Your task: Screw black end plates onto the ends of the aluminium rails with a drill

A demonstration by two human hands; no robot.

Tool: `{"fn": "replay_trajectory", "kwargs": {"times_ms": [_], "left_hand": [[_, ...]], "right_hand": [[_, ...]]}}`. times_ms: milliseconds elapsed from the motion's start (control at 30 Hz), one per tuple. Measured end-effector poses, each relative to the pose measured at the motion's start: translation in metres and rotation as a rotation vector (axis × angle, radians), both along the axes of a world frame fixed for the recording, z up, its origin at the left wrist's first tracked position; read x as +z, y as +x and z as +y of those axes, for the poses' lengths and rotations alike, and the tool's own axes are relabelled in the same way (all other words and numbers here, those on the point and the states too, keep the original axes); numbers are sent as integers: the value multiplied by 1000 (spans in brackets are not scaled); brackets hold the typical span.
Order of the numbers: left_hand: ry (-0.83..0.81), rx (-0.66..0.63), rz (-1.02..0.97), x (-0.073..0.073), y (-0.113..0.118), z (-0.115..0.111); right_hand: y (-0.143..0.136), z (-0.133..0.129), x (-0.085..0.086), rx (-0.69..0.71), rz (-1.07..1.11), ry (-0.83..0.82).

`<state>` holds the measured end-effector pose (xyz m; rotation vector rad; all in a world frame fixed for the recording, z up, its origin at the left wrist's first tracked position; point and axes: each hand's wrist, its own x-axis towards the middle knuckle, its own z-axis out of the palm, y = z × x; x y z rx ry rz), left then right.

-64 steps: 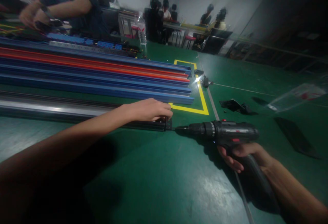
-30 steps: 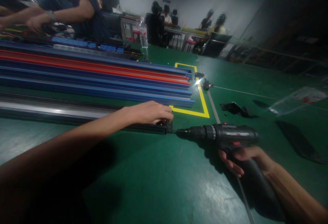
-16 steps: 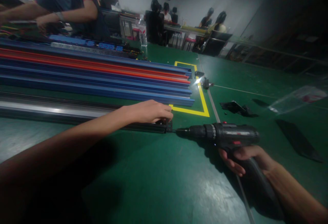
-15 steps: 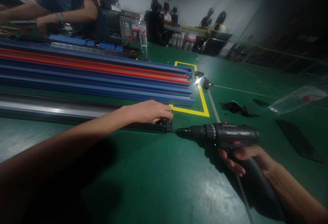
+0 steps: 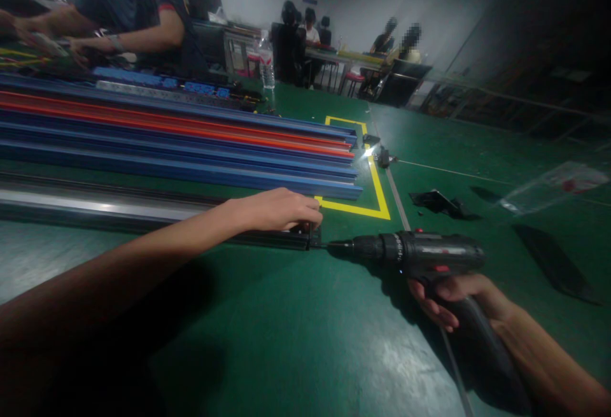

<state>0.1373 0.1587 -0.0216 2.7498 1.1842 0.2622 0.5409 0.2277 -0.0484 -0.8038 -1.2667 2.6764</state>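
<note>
A black cordless drill [image 5: 429, 253] lies level in my right hand [image 5: 458, 296], whose fingers wrap round its handle. Its thin bit points left and meets the small black end piece [image 5: 315, 237] on a long dark and silver profile [image 5: 119, 204]. Over that end rests my left hand [image 5: 281, 210], fingers bent and pressed on the end piece; the fingertips are partly hidden. Just behind the profile, blue profiles [image 5: 191, 165] and red profiles [image 5: 214, 129] lie side by side.
Yellow tape [image 5: 382, 194] marks the green table [image 5: 296, 328]. Black scraps [image 5: 439, 202], a dark flat piece [image 5: 554, 261] and a clear plastic bottle [image 5: 558, 186] lie right. An upright bottle [image 5: 266, 63] stands behind. Across the table a person [image 5: 138, 16] works; others sit farther back.
The hands of the person across the table have shifted, and a pale object now shows in them. My hands and the drill are almost unmoved.
</note>
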Motion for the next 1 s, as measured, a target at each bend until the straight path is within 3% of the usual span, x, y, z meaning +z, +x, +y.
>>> {"fn": "replay_trajectory", "kwargs": {"times_ms": [1000], "left_hand": [[-15,-6,-26,0,0,0]], "right_hand": [[-2,-2,2,-12,-26,31]]}}
